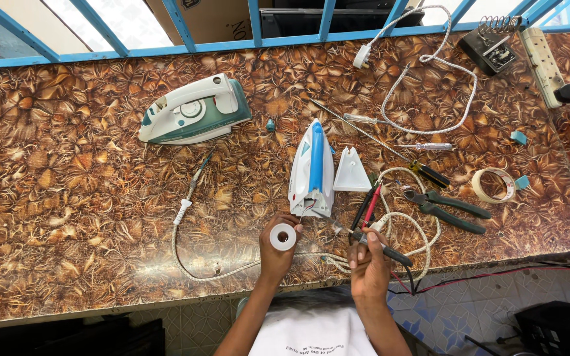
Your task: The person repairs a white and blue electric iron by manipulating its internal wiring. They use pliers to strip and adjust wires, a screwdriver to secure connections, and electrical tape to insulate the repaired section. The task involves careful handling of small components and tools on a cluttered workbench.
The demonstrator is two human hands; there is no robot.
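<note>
The left hand [277, 254] pinches a white tape roll [283, 236] just below the blue-and-white iron [313, 170]; the right hand [369, 264] grips a black probe [385, 249], its tip too small to make out.

The worktop [67, 217] is glossy laminate printed with a brown leaf pattern. The blue-and-white iron [313, 168] has smooth, shiny plastic, as does the green-and-white iron [192, 111]. The white cord [423, 66] is braided cloth, rough-looking. The small white tape roll [283, 236] in the left hand [278, 250] looks matt and smooth.
</note>
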